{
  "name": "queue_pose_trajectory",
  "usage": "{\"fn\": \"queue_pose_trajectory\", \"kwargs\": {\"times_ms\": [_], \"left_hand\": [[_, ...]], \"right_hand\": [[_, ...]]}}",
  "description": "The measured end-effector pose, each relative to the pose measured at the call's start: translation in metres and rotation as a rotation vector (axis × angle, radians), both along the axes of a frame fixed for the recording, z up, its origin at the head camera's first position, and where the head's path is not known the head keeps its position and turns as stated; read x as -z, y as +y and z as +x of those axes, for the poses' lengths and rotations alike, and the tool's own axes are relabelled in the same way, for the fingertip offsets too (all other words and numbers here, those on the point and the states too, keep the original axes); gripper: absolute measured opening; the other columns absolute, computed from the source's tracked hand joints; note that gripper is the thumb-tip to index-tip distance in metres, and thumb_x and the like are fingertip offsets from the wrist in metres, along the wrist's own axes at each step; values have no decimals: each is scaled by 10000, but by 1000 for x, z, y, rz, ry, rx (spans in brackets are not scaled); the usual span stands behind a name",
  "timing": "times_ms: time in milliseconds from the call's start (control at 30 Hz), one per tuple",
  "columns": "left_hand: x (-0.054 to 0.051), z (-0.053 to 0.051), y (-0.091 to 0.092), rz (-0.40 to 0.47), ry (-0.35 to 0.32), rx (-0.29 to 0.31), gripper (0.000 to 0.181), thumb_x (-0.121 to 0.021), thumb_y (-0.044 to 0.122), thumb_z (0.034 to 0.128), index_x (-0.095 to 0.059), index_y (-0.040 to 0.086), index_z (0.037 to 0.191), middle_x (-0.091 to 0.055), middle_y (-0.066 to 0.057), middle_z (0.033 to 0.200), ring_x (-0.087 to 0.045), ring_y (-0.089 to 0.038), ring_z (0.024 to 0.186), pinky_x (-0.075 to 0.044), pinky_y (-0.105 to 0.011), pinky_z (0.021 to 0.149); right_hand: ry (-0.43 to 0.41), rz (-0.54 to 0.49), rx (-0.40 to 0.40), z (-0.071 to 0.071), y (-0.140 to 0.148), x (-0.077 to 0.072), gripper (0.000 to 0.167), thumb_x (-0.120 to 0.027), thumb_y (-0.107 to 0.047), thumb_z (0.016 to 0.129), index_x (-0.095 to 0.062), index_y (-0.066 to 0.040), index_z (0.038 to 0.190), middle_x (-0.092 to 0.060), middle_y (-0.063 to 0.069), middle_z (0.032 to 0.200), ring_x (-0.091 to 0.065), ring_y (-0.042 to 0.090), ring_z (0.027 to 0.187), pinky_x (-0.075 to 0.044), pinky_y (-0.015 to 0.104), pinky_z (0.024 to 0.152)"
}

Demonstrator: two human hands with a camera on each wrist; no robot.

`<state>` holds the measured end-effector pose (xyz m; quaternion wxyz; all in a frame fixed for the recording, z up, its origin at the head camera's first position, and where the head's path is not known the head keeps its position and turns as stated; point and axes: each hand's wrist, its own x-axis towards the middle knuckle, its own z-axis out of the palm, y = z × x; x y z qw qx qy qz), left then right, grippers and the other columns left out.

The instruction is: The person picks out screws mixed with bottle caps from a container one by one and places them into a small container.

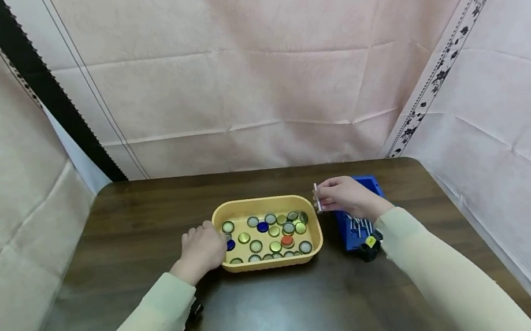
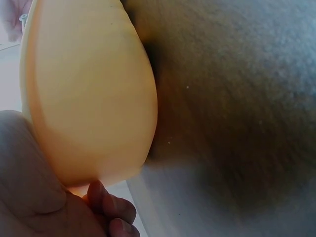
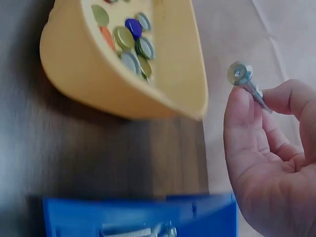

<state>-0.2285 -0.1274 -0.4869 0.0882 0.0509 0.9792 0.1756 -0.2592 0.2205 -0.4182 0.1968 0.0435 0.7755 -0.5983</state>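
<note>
A yellow plastic bin (image 1: pixel 275 264) stands on the table with several bottle caps (image 1: pixel 255 246) lying loose inside, mostly silver and gold, some blue, one orange-red. My left hand (image 1: pixel 202 247) grips the bin's left end; in the left wrist view the thumb lies along its wall and the fingertips (image 2: pixel 123 210) curl at the end. Just beyond the bin's right end, my right hand (image 1: pixel 346 196) pinches a metal bolt (image 3: pixel 240 73) between thumb and fingers. The bolt is raised, its round head toward the right wrist camera.
Under my right forearm sits a blue bin (image 1: pixel 350 233) with several metal bolts or screws (image 3: pixel 131 232) in it. A black wrist device with a yellow-green patch (image 1: pixel 370 242) overlaps its near edge. Pale cloth (image 1: pixel 230 78) hangs behind the dark wooden table (image 1: pixel 281 321).
</note>
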Motion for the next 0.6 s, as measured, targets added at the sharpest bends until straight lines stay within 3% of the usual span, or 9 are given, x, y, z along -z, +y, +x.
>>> {"fn": "queue_pose_trajectory", "kwargs": {"times_ms": [267,433,600], "left_hand": [[0,0,0,-4,-1,7,365,-410,306,1003,-485,-50,1038,-498,-134,787,-460,-330,799,-345,-480,772],[0,2,-1,7,-12,3,363,-428,299,996,-484,-57,1043,-498,-138,796,-460,-331,804,-342,-490,782],[-1,1,-1,1,4,0,366,-443,316,994,-484,-47,1025,-493,-134,782,-457,-327,793,-341,-483,773]], "right_hand": [[16,-17,77,8,47,-6,276,-587,-95,959,-509,86,1153,-581,168,1084,-622,167,833,-526,318,803],[23,30,92,11,64,-2,358,-579,-106,963,-454,93,1233,-575,127,1033,-613,148,807,-526,303,793],[8,72,98,13,75,5,421,-562,-129,980,-430,114,1298,-557,165,1114,-617,158,861,-520,295,809]]}}
